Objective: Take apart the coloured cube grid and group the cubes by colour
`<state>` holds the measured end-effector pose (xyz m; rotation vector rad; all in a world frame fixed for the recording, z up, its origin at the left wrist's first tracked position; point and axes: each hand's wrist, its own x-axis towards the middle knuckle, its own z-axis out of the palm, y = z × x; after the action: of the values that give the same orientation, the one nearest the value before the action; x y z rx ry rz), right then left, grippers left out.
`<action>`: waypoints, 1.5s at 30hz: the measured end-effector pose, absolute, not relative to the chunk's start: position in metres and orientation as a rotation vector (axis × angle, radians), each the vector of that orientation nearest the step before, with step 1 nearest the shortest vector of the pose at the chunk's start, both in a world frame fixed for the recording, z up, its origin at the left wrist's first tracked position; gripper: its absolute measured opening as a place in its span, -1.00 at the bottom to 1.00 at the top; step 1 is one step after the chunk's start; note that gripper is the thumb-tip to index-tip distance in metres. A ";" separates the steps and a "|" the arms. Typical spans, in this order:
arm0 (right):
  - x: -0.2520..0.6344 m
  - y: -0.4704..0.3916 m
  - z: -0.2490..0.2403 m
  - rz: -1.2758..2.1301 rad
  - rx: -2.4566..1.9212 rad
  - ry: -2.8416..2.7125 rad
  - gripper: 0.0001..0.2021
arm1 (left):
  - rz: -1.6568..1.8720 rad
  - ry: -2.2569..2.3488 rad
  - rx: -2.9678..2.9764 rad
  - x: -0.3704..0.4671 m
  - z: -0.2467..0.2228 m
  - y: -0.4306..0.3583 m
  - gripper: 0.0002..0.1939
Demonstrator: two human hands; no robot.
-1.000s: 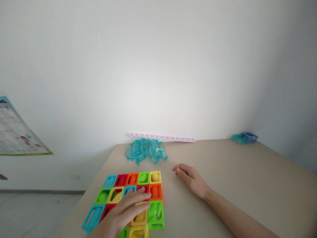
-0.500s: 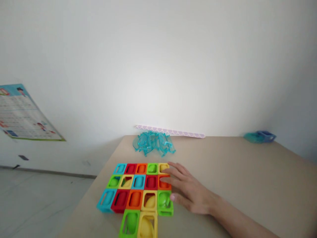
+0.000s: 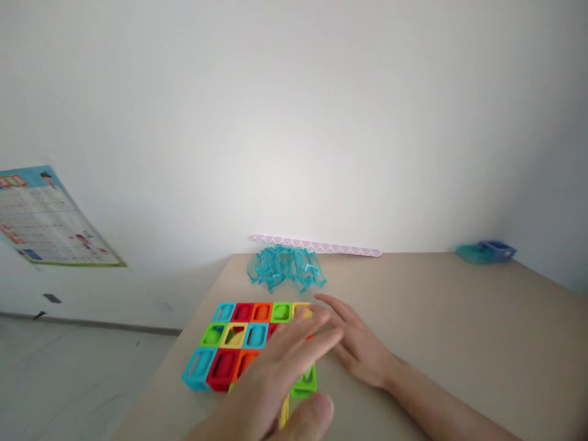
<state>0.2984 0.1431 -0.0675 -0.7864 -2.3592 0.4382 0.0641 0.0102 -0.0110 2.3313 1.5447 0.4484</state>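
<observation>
A flat group of colourful hollow square blocks (image 3: 223, 364), in blue, red, orange, green and yellow, lies in rows on the table. My left hand (image 3: 271, 373) reaches in from the bottom over the near right part of the group, fingers stretched out and thumb apart. It hides several blocks; a strip of yellow (image 3: 285, 411) shows between its thumb and palm. My right hand (image 3: 361, 343) is at the right edge of the group, its fingers extended and their tips partly behind the left hand. Whether either hand touches the blocks I cannot tell.
Clear blue plastic pieces (image 3: 285, 267) lie in a pile behind the blocks. A lilac patterned strip (image 3: 316, 245) leans along the wall. A dark blue box (image 3: 498, 251) and a teal item (image 3: 474, 253) sit at the far right corner. The table's left edge drops to the floor.
My left hand has come into view from the bottom and now covers part of the blocks. My right hand has shifted slightly right, off the blocks' right column. The view has tilted slightly.
</observation>
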 end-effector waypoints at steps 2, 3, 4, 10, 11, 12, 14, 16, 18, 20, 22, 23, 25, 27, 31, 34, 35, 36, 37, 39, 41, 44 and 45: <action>0.299 0.145 -0.066 0.463 -0.866 -2.366 -0.56 | 0.303 1.585 2.468 0.059 -0.013 0.035 -0.31; 0.299 0.146 -0.066 0.482 -0.903 -2.373 -0.58 | 0.247 1.653 2.501 0.052 -0.017 0.044 -0.31; 0.299 0.147 -0.067 0.498 -0.928 -2.376 -0.59 | 0.187 1.703 2.520 0.044 -0.022 0.049 -0.34; 0.297 0.146 -0.068 0.564 -0.952 -2.365 -0.60 | 0.123 1.850 2.543 0.006 -0.044 0.062 -0.37; 0.297 0.146 -0.068 0.567 -0.945 -2.363 -0.61 | 0.135 1.857 2.548 0.007 -0.046 0.066 -0.38; 0.297 0.146 -0.069 0.568 -0.939 -2.358 -0.62 | 0.151 1.862 2.551 0.009 -0.046 0.071 -0.38; 0.297 0.148 -0.069 0.574 -0.927 -2.341 -0.63 | 0.186 1.866 2.551 0.015 -0.046 0.082 -0.39; 0.298 0.149 -0.068 0.583 -0.916 -2.315 -0.64 | 0.228 1.846 2.552 0.020 -0.044 0.091 -0.38; 0.300 0.151 -0.068 0.595 -0.907 -2.292 -0.66 | 0.269 1.802 2.550 0.021 -0.041 0.096 -0.40; 0.301 0.152 -0.069 0.604 -0.901 -2.267 -0.68 | 0.308 1.789 2.530 0.019 -0.039 0.096 -0.45; 0.302 0.153 -0.069 0.612 -0.898 -2.236 -0.70 | 0.320 1.812 2.505 0.016 -0.039 0.093 -0.49; 0.302 0.154 -0.069 0.614 -0.894 -2.214 -0.70 | 0.316 1.826 2.501 0.015 -0.039 0.091 -0.49; 0.302 0.156 -0.069 0.612 -0.891 -2.156 -0.72 | 0.307 1.843 2.501 0.017 -0.041 0.086 -0.45; 0.301 0.158 -0.069 0.599 -0.900 -2.090 -0.74 | 0.310 1.854 2.501 0.025 -0.045 0.081 -0.41; 0.300 0.159 -0.067 0.574 -0.919 -2.009 -0.73 | 0.364 1.842 2.521 0.057 -0.059 0.072 -0.48; 0.302 0.158 -0.066 0.597 -0.937 -2.019 -0.67 | 0.392 1.795 2.508 0.091 -0.071 0.064 -0.47; 0.305 0.158 -0.066 0.613 -0.940 -2.028 -0.66 | 0.406 1.789 2.508 0.102 -0.073 0.061 -0.46; 0.307 0.159 -0.066 0.634 -0.939 -2.038 -0.65 | 0.466 1.839 2.485 0.111 -0.072 0.059 -0.46; 0.310 0.159 -0.067 0.656 -0.933 -2.043 -0.65 | 0.526 1.869 2.463 0.118 -0.067 0.059 -0.46; 0.315 0.161 -0.067 0.705 -0.918 -2.042 -0.66 | 0.626 1.797 2.412 0.120 -0.049 0.065 -0.54; 0.319 0.164 -0.068 0.767 -0.927 -2.022 -0.67 | 0.741 1.691 2.308 0.107 -0.026 0.083 -0.62; 0.320 0.170 -0.070 0.827 -0.970 -1.962 -0.64 | 0.779 1.669 2.308 0.074 -0.001 0.119 -0.70; 0.320 0.173 -0.071 0.826 -0.990 -1.930 -0.63 | 0.752 1.647 2.319 0.064 0.001 0.131 -0.71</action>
<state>0.3196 0.1733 -0.0709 -0.9898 -1.9302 0.8262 0.0644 0.1307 0.0008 2.3187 1.6471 0.7525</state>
